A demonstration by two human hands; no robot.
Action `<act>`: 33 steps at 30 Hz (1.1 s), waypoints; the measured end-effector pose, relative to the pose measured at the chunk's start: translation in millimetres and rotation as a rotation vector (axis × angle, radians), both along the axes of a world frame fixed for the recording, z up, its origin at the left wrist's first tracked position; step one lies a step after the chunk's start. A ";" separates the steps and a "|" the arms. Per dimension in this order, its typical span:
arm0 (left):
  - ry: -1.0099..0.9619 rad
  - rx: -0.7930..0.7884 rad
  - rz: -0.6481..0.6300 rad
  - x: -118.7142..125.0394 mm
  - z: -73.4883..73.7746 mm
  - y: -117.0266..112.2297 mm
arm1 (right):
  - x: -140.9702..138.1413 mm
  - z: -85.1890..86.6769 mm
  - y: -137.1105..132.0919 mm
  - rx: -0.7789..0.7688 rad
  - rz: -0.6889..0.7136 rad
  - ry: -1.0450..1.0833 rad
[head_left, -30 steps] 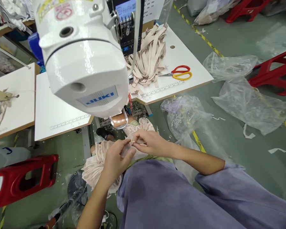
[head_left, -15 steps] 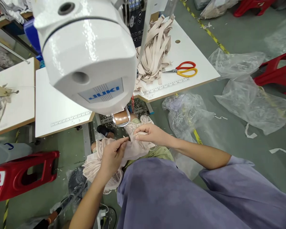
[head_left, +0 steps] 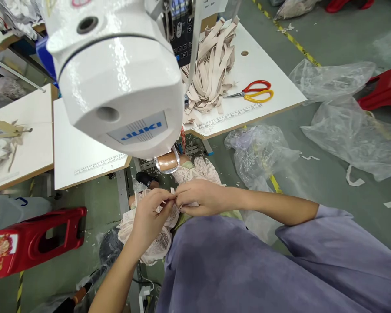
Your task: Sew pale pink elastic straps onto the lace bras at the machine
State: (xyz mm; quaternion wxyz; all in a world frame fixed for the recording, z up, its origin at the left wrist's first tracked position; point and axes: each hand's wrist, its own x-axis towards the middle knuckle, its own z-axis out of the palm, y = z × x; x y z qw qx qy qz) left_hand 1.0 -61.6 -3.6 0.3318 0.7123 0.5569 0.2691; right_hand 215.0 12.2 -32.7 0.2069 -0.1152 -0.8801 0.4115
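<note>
Over my lap, my left hand (head_left: 153,213) and my right hand (head_left: 198,198) meet fingertip to fingertip. Both pinch the edge of a pale pink lace garment (head_left: 161,245), whose held part is mostly covered by my fingers. A small light tab pokes up between the two hands. More of the lace (head_left: 207,170) spreads over my knee beyond the right hand, and bunched folds hang below the left. Just above the hands is the white JUKI sewing machine head (head_left: 120,95), with a clear guard (head_left: 167,161) at its lower end.
A pile of beige fabric strips (head_left: 211,69) and scissors with red and yellow handles (head_left: 257,90) lie on the right tabletop (head_left: 263,61). The left tabletop (head_left: 81,143) carries a printed ruler. Clear plastic bags (head_left: 257,152) cover floor at right; a red stool (head_left: 68,230) stands left.
My right hand has moved left and slightly down, closing up to the left hand. The stretched sheer cloth between them is now gathered at the fingertips. The view has shifted slightly.
</note>
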 end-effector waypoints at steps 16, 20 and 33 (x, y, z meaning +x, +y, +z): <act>-0.157 -0.199 0.197 20.2 -9.7 9.7 | -15.4 -12.7 -18.5 -0.139 -0.344 0.127; -0.450 -0.188 0.377 28.7 -17.6 4.2 | -17.4 -1.9 -16.9 -0.219 -0.378 0.220; -0.008 0.175 0.217 16.0 -23.2 5.0 | -11.0 -0.9 -17.6 -0.327 -0.420 0.054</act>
